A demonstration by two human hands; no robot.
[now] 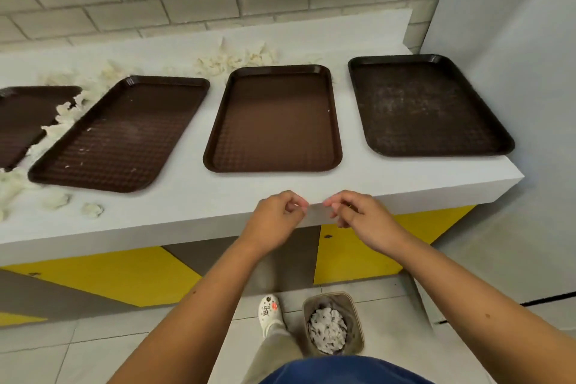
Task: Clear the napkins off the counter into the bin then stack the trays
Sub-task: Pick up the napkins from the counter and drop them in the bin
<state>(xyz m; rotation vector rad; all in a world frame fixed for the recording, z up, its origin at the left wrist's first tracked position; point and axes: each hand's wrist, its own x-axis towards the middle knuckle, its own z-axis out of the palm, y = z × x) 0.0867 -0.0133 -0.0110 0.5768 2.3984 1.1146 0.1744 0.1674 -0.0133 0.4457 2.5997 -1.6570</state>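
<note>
At the far left, the leftmost tray (21,121) is cut off by the frame edge. A strip of napkins (62,121) runs between it and the second tray (124,134), going from near-left to far-right. A few loose balls (56,199) lie on the desk (187,203) by that tray's near-left corner. The second tray sits skewed, its long axis leaning from near-left to far-right. The third tray (274,121) and the right tray (427,106) lie squarer, long axes running near to far, each apart from its neighbour. A far heap (237,59) of napkins sits just behind the third tray, by the wall.

Both hands hover at the desk's near edge, in front of the third tray. The left hand (277,215) and the right hand (358,215) have their fingers curled in narrow, tips close to the thumbs. No napkin shows in them (whether a small scrap is pinched there, I cannot tell). The bin (352,298) stands on the floor below the right hand, with napkins already in it.

The napkins on the desk all lie left of the fingers and farther off, so the left hand is likely the nearer one. Stacking has not begun.
</note>
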